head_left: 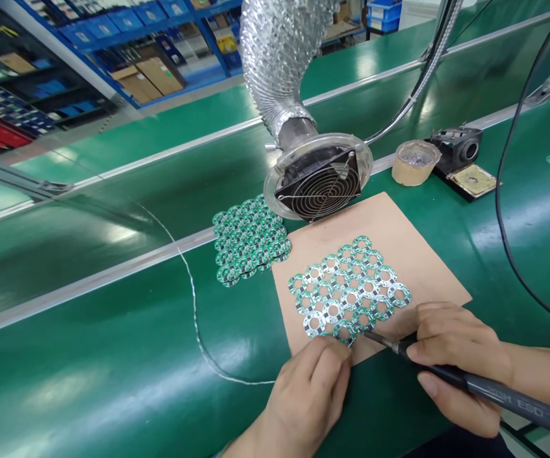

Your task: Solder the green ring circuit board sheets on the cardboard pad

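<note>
A panel of ring-shaped green circuit boards (pixel 351 296) lies on a sheet of brown cardboard (pixel 427 267). My right hand (pixel 460 366) is closed around a black soldering iron (pixel 446 375), its tip at the panel's near edge. At that same edge, close to the tip, my left hand (pixel 310 391) pinches a thin strand of solder wire (pixel 193 299). The wire trails away to the left in a loose curve. My left fingertips hide the wire's end and part of the lowest ring.
A stack of similar circuit panels (pixel 250 242) sits left of the cardboard. Above hangs a fume extractor fan (pixel 325 184) on a silver duct (pixel 275 57). Behind right stand a tan round container (pixel 412 165) and a soldering iron stand (pixel 465 159). A black cable (pixel 501 191) curves down the right.
</note>
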`<action>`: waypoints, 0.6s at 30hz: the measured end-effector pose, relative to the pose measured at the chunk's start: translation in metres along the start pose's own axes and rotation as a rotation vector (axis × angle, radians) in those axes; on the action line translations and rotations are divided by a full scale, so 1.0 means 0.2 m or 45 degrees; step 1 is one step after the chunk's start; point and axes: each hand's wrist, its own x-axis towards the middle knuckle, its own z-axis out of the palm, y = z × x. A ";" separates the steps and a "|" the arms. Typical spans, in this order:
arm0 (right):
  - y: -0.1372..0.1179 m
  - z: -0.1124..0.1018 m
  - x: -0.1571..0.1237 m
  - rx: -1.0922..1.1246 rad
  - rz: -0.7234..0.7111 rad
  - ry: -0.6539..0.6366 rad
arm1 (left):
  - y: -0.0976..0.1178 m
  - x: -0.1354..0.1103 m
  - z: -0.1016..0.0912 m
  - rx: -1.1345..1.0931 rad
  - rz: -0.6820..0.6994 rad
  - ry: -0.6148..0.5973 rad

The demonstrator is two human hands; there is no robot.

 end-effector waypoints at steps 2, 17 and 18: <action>0.00 -0.01 0.01 -0.022 -0.003 -0.036 | -0.01 0.01 0.00 -0.039 -0.036 -0.008; 0.00 -0.01 -0.02 -0.073 -0.020 -0.087 | 0.00 0.01 -0.01 -0.048 -0.050 -0.008; 0.00 -0.01 -0.02 -0.080 -0.020 -0.081 | 0.00 0.00 -0.01 -0.018 -0.036 -0.008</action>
